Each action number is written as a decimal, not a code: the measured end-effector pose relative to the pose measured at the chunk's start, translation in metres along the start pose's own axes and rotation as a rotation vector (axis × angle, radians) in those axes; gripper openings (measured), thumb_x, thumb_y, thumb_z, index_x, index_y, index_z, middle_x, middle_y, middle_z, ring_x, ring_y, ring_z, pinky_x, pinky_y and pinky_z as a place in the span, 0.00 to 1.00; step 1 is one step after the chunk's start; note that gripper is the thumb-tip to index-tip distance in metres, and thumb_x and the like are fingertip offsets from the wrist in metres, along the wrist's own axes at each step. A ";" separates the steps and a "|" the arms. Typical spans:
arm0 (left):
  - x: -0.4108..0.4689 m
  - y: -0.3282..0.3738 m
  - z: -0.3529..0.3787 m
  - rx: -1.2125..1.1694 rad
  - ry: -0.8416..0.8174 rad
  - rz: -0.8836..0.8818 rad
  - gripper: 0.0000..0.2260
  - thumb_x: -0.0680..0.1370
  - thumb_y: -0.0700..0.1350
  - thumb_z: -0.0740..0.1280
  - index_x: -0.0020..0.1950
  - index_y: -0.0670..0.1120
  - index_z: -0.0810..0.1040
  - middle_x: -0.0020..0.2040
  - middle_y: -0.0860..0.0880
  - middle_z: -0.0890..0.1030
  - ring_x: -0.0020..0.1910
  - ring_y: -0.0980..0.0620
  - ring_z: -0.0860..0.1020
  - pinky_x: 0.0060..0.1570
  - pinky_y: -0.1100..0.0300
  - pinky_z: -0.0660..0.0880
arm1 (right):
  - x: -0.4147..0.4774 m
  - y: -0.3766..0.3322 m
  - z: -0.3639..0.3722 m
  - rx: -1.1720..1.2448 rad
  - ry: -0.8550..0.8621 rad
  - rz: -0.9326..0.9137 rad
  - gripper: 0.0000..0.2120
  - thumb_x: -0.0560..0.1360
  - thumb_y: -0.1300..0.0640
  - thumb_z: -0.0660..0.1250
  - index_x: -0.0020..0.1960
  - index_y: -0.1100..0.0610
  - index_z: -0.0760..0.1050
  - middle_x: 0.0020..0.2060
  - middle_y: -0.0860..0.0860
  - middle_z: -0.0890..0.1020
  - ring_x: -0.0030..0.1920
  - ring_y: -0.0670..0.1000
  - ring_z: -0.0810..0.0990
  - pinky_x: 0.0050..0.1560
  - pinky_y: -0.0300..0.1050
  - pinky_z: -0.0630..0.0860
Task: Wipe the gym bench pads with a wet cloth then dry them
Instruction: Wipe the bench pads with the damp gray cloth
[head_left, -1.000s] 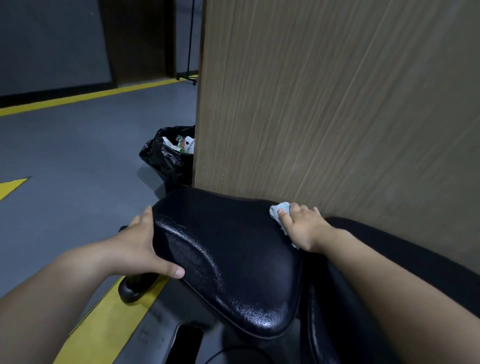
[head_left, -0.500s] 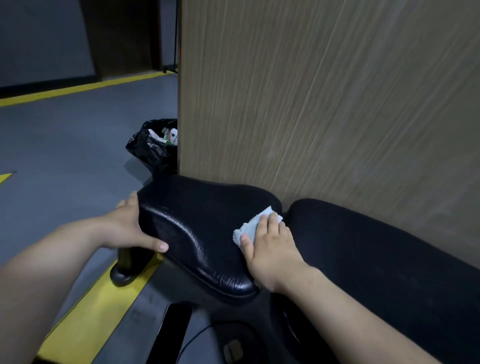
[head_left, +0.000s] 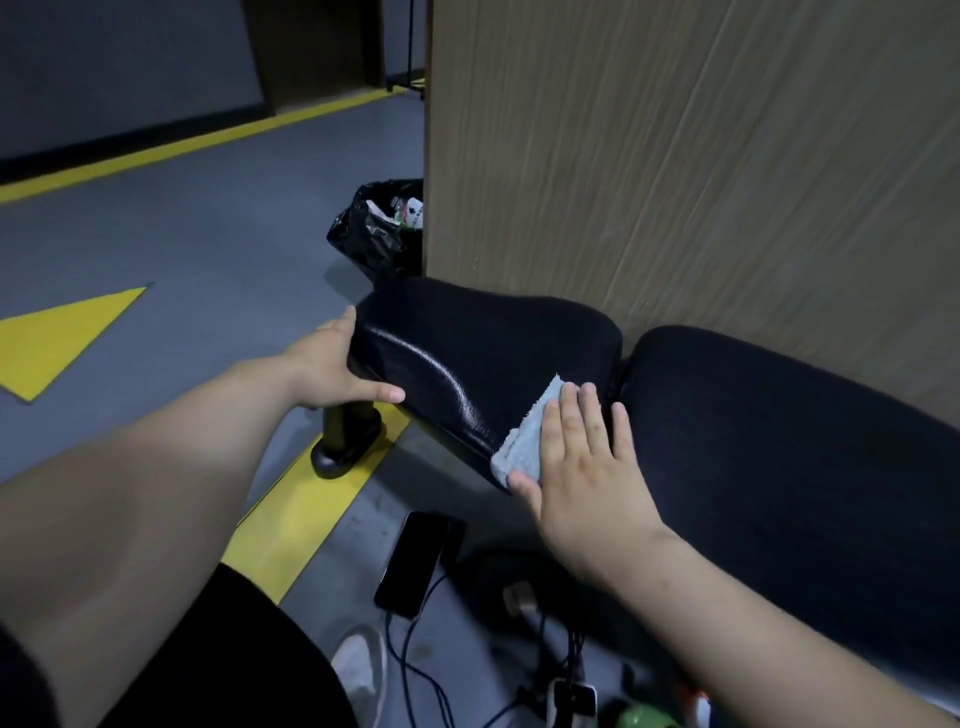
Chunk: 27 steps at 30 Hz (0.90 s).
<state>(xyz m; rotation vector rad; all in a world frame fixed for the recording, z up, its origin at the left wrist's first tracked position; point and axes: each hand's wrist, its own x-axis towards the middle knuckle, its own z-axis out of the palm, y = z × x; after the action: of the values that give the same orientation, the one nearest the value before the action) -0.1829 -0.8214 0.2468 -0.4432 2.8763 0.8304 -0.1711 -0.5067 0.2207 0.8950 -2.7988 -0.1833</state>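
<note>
- Head view, centre: right hand (head_left: 582, 467), fingers flat, presses cloth (head_left: 524, 441) on seat pad's (head_left: 467, 353) near edge.
- Left hand (head_left: 332, 369) clasps its left end.
- Wiping looks underway; back pad (head_left: 779, 441), drying likely remain.

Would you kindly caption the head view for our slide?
Right hand presses a cloth on the black seat pad while left hand grips its end.

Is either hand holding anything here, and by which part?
The left hand grips the seat pad by its far end, thumb on the near side. The right hand holds nothing: it presses flat on the cloth.
</note>
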 end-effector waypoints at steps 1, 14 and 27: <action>0.000 -0.001 0.001 0.000 0.007 0.003 0.66 0.55 0.72 0.74 0.81 0.47 0.42 0.80 0.46 0.57 0.76 0.44 0.63 0.70 0.49 0.69 | 0.001 0.005 0.000 -0.025 0.020 -0.029 0.38 0.79 0.40 0.46 0.71 0.71 0.65 0.72 0.67 0.67 0.74 0.66 0.63 0.72 0.65 0.56; 0.022 -0.025 -0.006 -0.226 0.054 0.035 0.50 0.64 0.52 0.83 0.79 0.47 0.60 0.75 0.51 0.69 0.75 0.48 0.66 0.73 0.53 0.64 | 0.037 -0.031 -0.001 -0.109 0.006 -0.219 0.35 0.81 0.46 0.44 0.74 0.75 0.56 0.74 0.73 0.54 0.76 0.69 0.55 0.75 0.62 0.53; 0.030 -0.040 -0.010 -0.236 -0.011 0.025 0.40 0.72 0.35 0.70 0.81 0.47 0.57 0.78 0.52 0.63 0.75 0.54 0.65 0.66 0.66 0.64 | 0.145 -0.134 0.010 -0.254 0.023 -0.106 0.36 0.84 0.46 0.42 0.73 0.73 0.29 0.73 0.72 0.34 0.76 0.70 0.36 0.76 0.63 0.39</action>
<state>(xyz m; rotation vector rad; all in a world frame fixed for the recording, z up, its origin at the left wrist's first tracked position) -0.1994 -0.8663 0.2293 -0.4245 2.7894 1.1784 -0.2138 -0.6995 0.2086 0.9745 -2.6294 -0.5279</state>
